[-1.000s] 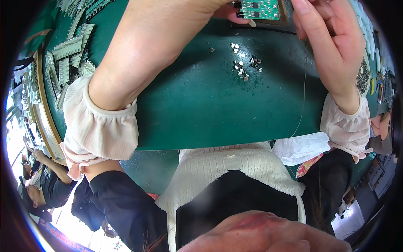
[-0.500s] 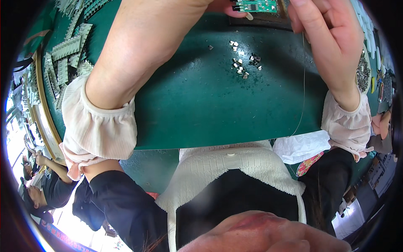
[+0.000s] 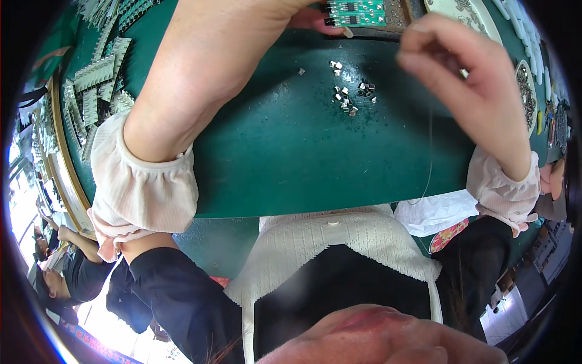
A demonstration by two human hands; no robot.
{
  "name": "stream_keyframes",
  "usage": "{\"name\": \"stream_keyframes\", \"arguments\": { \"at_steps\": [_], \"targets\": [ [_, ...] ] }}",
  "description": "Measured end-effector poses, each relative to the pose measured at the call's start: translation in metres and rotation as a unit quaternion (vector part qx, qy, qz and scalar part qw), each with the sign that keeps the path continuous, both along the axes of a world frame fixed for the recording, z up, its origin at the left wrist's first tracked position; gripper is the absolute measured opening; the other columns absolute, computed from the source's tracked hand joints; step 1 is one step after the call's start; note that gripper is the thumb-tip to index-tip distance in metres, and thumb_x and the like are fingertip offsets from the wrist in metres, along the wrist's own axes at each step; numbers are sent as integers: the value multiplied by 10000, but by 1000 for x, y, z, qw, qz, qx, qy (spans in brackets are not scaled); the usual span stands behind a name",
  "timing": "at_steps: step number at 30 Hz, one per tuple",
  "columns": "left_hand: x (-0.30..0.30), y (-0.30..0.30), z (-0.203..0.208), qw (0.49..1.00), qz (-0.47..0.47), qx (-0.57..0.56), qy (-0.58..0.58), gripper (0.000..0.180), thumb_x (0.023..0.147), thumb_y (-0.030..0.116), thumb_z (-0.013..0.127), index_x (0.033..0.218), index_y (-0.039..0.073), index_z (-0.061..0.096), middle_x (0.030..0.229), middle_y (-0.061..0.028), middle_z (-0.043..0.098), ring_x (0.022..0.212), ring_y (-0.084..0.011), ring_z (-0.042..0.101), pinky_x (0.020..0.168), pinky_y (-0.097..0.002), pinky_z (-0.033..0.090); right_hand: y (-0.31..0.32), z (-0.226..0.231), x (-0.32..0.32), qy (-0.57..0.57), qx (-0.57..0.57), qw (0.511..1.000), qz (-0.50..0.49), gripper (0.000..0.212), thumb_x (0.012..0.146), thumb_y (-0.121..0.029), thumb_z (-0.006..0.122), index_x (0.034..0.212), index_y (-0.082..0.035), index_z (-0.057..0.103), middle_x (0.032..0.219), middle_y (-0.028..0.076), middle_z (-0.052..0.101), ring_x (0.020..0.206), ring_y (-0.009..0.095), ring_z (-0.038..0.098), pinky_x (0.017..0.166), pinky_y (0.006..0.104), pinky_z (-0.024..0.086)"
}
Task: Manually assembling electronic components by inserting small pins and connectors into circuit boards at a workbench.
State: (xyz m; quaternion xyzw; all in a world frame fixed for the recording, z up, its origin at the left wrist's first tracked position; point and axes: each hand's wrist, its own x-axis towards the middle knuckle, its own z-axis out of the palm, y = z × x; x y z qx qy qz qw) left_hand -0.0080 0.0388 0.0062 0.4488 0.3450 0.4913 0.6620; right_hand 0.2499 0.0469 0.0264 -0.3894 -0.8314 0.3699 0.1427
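Note:
At the top edge, my left hand (image 3: 309, 19) is closed at the near left corner of a green circuit board (image 3: 357, 13) with small black chips and pins; part of the hand is cut off by the frame. The board is over a brown tray (image 3: 397, 15). My right hand (image 3: 464, 76) is off the board to the right, its fingers curled and somewhat blurred. A thin wire (image 3: 431, 139) hangs from it past the table's near edge; the grip itself is hidden. Small silver and black metal pieces (image 3: 345, 97) lie scattered on the table.
The green tabletop (image 3: 315, 164) carries strips of pale parts (image 3: 91, 91) at the left. A pale tray (image 3: 467, 15) and a dish of small parts (image 3: 525, 91) stand at the right, near white sticks (image 3: 527, 42). A white bag (image 3: 436, 212) is by my lap. Another person (image 3: 79, 273) sits at far left.
My right hand has moved down and away from the board, uncovering the pale tray, and the wire has shifted with it. The board and left fingertips have moved slightly left and nearer.

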Motion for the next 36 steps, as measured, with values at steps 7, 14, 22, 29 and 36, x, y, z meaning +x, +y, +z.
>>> {"name": "stream_keyframes", "arguments": {
  "at_steps": [7, 14, 22, 29, 36],
  "targets": [
    [1, 0, -3, 1000, 5, 10, 4, 312, 963, 63, 696, 1243, 6, 571, 1071, -85, 746, 842, -97, 686, 682, -221, 525, -12, -14, -12, -20, 166, 980, 106, 182, 844, 16, 714, 1013, -15, 653, 928, 97, 636, 791, 240, 650, 686, 345, 515],
    [5, -2, 10, 998, 25, -59, 27, 320, 964, 60, 691, 1253, 0, 568, 1074, -90, 746, 845, -105, 691, 686, -229, 531, -11, -21, -17, -4, 128, 985, 113, 182, 843, 3, 717, 1013, -9, 652, 935, 123, 632, 808, 304, 648, 705, 374, 521],
    [2, -3, 6, 998, 15, -62, 13, 330, 962, 57, 691, 1263, 5, 566, 1093, -98, 745, 855, -112, 697, 697, -235, 543, -7, -17, -10, -19, 144, 983, 115, 130, 867, 5, 683, 996, -7, 675, 921, 120, 658, 803, 321, 658, 705, 370, 519],
    [-1, -4, 5, 998, -16, -61, -3, 339, 963, 50, 681, 1276, 6, 559, 1101, -99, 744, 880, -118, 705, 739, -243, 556, -11, -2, -12, -76, 62, 993, 60, 137, 875, 15, 681, 1009, -13, 680, 930, 96, 681, 809, 245, 693, 666, 315, 527],
    [2, -4, 4, 998, -10, -68, -11, 344, 968, 59, 673, 1292, 9, 571, 1114, -90, 739, 881, -114, 697, 745, -238, 551, -10, -12, -14, -38, 101, 991, 80, 147, 857, 15, 705, 999, -13, 681, 897, 88, 680, 778, 232, 692, 670, 321, 540]
  ]
}}
